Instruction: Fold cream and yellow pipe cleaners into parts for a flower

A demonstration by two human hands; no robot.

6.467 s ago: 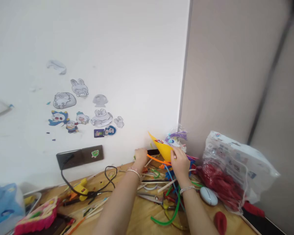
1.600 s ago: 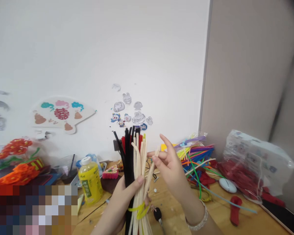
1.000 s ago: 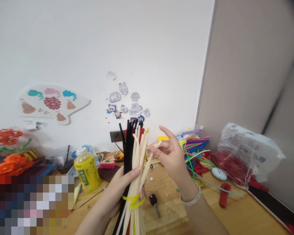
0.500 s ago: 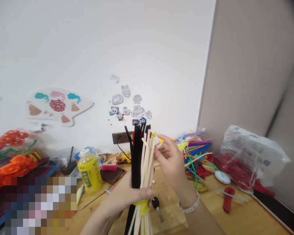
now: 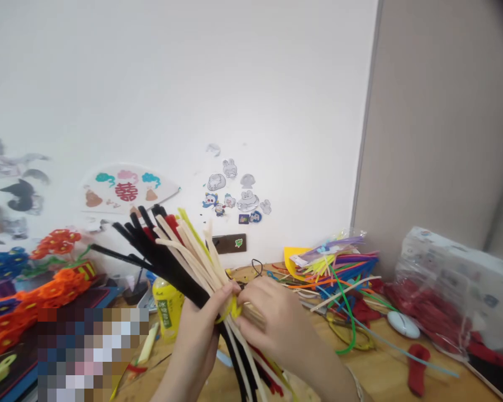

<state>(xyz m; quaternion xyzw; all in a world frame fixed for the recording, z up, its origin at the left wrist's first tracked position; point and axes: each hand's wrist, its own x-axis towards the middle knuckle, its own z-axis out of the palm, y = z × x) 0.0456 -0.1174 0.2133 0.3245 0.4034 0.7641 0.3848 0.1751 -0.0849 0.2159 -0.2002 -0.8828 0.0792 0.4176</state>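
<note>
a person's left hand and right hand are gripping a thick bundle of pipe cleaners in black, cream, red and yellow-green, tilting it across the view above a wooden bench, its far ends fanning out toward the left and its lower ends pointing down toward the near edge. the left fingers are clenched around the bundle from the left, while the right fingers are pressing against it from the right, close beside a yellow band that is circling the stems. a yellow-green drink bottle is standing just left of the left hand, with orange and blue pipe-cleaner flowers heaped farther left. to the right, a loose pile of coloured pipe cleaners is lying beside a yellow foam piece, and a white computer mouse is resting near a clear bag of red material at the far right. a red strip is lying on the near right of the bench. on the white wall, a fan-shaped paper cutout and a cluster of cartoon stickers are hanging above a dark wall socket panel.
</note>
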